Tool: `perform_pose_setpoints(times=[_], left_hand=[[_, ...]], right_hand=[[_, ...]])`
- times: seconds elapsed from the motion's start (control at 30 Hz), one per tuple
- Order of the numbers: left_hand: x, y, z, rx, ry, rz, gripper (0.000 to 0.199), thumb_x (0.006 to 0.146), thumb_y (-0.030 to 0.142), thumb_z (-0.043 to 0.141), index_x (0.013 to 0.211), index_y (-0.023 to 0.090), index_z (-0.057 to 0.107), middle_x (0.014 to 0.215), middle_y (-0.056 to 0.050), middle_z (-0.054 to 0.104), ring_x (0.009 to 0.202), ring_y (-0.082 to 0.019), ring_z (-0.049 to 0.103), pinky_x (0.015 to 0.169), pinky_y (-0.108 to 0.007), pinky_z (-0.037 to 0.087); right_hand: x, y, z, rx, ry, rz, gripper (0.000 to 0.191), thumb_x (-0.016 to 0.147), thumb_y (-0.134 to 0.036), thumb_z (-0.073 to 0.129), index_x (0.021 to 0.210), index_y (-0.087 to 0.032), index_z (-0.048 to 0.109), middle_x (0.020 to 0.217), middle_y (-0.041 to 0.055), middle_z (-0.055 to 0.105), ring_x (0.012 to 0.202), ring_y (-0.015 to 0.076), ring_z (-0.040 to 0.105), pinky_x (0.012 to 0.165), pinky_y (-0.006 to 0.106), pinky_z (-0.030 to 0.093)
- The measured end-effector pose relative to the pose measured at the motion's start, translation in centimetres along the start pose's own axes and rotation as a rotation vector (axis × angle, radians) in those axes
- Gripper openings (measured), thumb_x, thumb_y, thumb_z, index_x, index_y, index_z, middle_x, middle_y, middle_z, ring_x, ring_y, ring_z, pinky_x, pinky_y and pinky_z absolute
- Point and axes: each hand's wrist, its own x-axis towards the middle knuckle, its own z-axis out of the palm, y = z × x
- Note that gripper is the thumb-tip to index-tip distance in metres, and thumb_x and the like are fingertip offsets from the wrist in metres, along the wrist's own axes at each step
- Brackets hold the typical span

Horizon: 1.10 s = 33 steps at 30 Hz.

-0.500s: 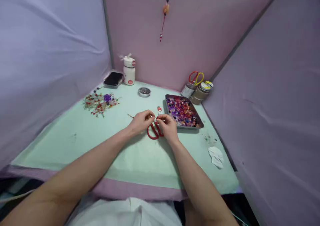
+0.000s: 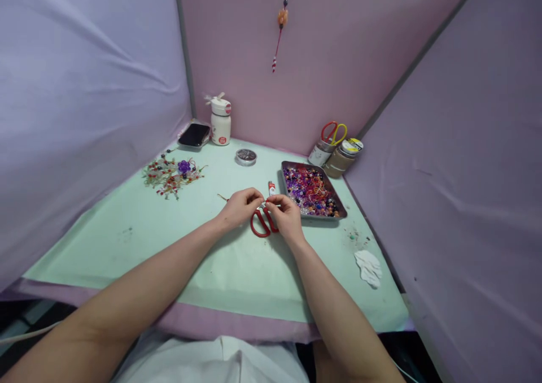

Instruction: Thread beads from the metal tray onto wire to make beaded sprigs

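My left hand (image 2: pixel 242 207) and my right hand (image 2: pixel 287 213) meet fingertip to fingertip over the table, each closed in a pinch. A thin brownish cord (image 2: pixel 222 197) sticks out past the left side of my left hand. Between the fingertips is something small and partly red, too tiny to name. Red-handled scissors (image 2: pixel 259 225) lie right below my hands, their blades mostly hidden. Just behind my right hand lies a white and red lighter-like tube (image 2: pixel 271 188). To its right a dark metal tray (image 2: pixel 313 219) holds many purple, red and clear beads.
A heap of beaded strands (image 2: pixel 171 177) lies on the left. Along the back are a phone-like black object (image 2: pixel 194 135), a white bottle (image 2: pixel 221 129), a round clear case (image 2: pixel 246 157), and jars (image 2: pixel 339 162) with scissors (image 2: pixel 334 133). A crumpled white cloth (image 2: pixel 368 268) lies right. A beaded string (image 2: pixel 282 17) hangs behind.
The view has shifted very slightly. My hands stay pinched together in nearly the same place above the scissors.
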Motion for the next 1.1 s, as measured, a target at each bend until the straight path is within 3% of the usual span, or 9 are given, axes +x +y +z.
perform_pose_setpoints(times=[0.47, 0.7, 0.83, 1.0, 1.1], left_hand=[[0.2, -0.6, 0.2, -0.254, -0.116, -0.119, 0.028, 0.076, 0.042, 0.057, 0.08, 0.015, 0.065, 0.074, -0.001, 0.061, 0.067, -0.012, 0.052, 0.066, -0.026, 0.039], [0.1, 0.0, 0.1, -0.283, -0.069, -0.112, 0.028, 0.073, 0.042, 0.061, 0.075, 0.014, 0.066, 0.068, -0.002, 0.062, 0.067, -0.014, 0.053, 0.065, -0.028, 0.042], [0.4, 0.1, -0.7, -0.202, -0.105, -0.054, 0.022, 0.074, 0.035, 0.059, 0.076, 0.015, 0.067, 0.075, -0.003, 0.065, 0.072, -0.015, 0.056, 0.072, -0.029, 0.044], [1.5, -1.1, -3.1, 0.09, -0.072, 0.103, 0.016, 0.072, 0.029, 0.059, 0.078, 0.019, 0.07, 0.091, -0.006, 0.067, 0.084, -0.018, 0.058, 0.076, -0.031, 0.044], [2.0, -2.1, -4.4, 0.164, -0.099, 0.115, 0.016, 0.072, 0.028, 0.058, 0.077, 0.02, 0.07, 0.094, -0.006, 0.065, 0.083, -0.018, 0.058, 0.076, -0.032, 0.046]], right_hand=[[-0.2, -0.7, -0.1, -0.089, -0.014, -0.089, 0.017, 0.074, -0.035, 0.064, 0.081, -0.02, 0.065, 0.082, 0.0026, 0.064, 0.074, 0.0154, 0.058, 0.067, 0.027, 0.048], [-0.6, -1.1, -0.1, -0.199, 0.023, -0.173, 0.014, 0.079, -0.033, 0.061, 0.081, -0.02, 0.064, 0.081, 0.0019, 0.062, 0.075, 0.0149, 0.058, 0.067, 0.027, 0.045], [-0.7, -1.5, -0.3, -0.267, 0.048, -0.219, 0.015, 0.083, -0.032, 0.056, 0.076, -0.019, 0.061, 0.078, 0.001, 0.059, 0.073, 0.014, 0.055, 0.066, 0.027, 0.043], [-0.5, -1.9, -0.8, -0.234, 0.216, -0.182, 0.016, 0.084, -0.035, 0.053, 0.081, -0.019, 0.056, 0.08, 0.0012, 0.057, 0.071, 0.0134, 0.051, 0.065, 0.026, 0.041], [-0.6, -2.2, -1.0, -0.211, 0.269, -0.171, 0.017, 0.083, -0.036, 0.053, 0.081, -0.019, 0.055, 0.081, 0.002, 0.057, 0.072, 0.0137, 0.05, 0.065, 0.027, 0.04]])
